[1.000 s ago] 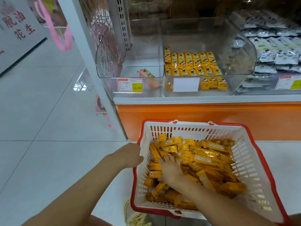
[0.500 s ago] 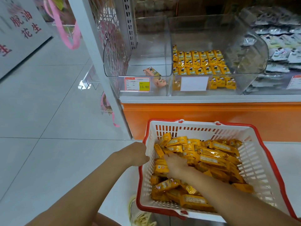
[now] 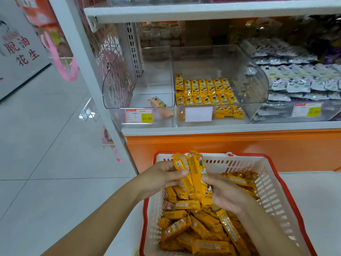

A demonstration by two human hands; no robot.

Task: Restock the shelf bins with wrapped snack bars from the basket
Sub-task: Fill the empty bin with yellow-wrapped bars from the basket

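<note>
We grasp a bunch of bars (image 3: pixel 196 172) upright in both hands: our left hand (image 3: pixel 160 179) pinches the upper halves, our right hand (image 3: pixel 227 193) curls round the lower ends. They sit just above the basket (image 3: pixel 249 154), which is full of more. On the shelf, the left bin (image 3: pixel 140 84) holds one pack; the middle bin (image 3: pixel 217 58) holds yellow rows.
</note>
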